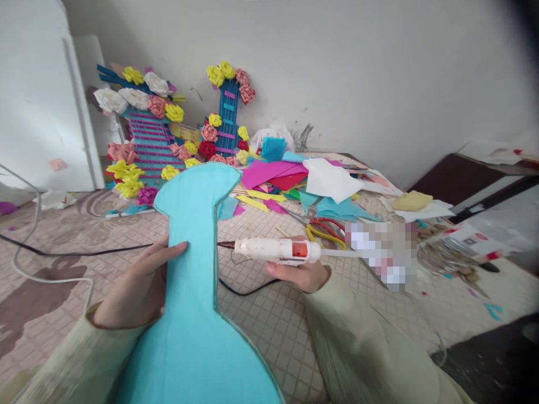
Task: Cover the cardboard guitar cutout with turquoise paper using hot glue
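Note:
A turquoise guitar-shaped board (193, 280) stands up in front of me, its flared head at the top and its wide body running out of view below. My left hand (138, 280) grips the narrow neck from the left, thumb on the front and fingers hidden behind. In my right hand (298, 275) is a white hot glue gun (265, 249) with an orange window and a glue stick at its rear. Its dark nozzle points left, at or very near the neck's right edge; whether it touches I cannot tell.
Two flower-trimmed paper pieces (149, 146) (227, 120) lean against the wall. Coloured paper sheets (286, 171) lie heaped behind the glue gun, with red-and-yellow-handled scissors (326, 231) nearby. A black cord (248, 293) and a pale cable (63, 279) cross the patterned table cover (261, 336).

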`<state>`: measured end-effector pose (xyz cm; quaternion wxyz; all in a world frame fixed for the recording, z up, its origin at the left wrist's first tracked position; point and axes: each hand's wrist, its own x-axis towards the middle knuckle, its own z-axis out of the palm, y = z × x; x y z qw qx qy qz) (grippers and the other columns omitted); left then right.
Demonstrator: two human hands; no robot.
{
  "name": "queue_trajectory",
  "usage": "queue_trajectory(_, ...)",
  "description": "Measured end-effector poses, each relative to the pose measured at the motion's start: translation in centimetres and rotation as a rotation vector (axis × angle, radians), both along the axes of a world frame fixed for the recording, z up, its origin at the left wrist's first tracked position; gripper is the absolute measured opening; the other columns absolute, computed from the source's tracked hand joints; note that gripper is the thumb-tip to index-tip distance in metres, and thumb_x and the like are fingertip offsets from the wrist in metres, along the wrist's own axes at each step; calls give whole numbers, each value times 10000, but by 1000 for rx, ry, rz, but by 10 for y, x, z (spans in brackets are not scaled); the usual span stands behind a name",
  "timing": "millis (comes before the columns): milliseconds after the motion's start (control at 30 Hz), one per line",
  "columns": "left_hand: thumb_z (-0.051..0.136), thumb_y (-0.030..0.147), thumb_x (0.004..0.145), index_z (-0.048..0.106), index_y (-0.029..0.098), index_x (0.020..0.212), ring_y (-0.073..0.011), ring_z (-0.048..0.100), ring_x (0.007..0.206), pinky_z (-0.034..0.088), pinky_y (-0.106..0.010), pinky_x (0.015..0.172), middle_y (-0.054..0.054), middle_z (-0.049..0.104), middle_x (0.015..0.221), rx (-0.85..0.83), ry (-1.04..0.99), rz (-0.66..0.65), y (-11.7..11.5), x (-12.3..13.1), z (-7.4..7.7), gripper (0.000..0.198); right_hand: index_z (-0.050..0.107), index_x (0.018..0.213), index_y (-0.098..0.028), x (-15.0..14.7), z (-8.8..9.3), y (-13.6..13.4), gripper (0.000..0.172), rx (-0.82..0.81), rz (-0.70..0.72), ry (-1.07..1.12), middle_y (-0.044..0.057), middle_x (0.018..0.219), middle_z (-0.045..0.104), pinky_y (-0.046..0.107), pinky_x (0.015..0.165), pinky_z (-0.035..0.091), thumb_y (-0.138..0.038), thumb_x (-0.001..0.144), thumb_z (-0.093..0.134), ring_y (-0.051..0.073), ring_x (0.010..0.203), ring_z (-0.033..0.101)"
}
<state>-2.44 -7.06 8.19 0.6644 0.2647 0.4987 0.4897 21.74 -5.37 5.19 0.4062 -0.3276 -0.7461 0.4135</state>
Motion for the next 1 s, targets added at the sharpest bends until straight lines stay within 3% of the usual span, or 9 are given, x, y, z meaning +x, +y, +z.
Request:
queue_trajectory(200,707,222,599,570,269,1116,-196,619,487,505,-278,389,6,703,833,-3,9,-14,-1,1,1,537,518,561,-150,0,1,0,178,1,-2,25,-31,498,441,215,437,319,-235,687,611,88,467,410)
queue_trajectory(433,728,214,567,572,271,1118,-171,594,450,524,-286,436,12,703,827,-33,1,-5,-1,-1,2,576,512,542,-154,-1,1,0,208,-29,-36,26,-35,477,415,224,441,319,-267,683,615,89,461,394)
queue_trajectory(633,726,203,563,581,297,1109,-147,574,432,485,-239,372,30,701,839,-69,0,-10,-2,4,7,572,477,514,-167,-1,1,0,266,-41,-58,32,-35,466,410,229,436,319,-320,686,611,95,463,396)
queue_trajectory(1000,701,218,598,579,311,1112,-207,653,634,553,-294,561,24,696,919,-53,6,-9,-4,5,5,536,440,496,-175,-1,0,0,301,11,-104,20,-37,463,370,240,471,342,-333,684,612,106,490,403)
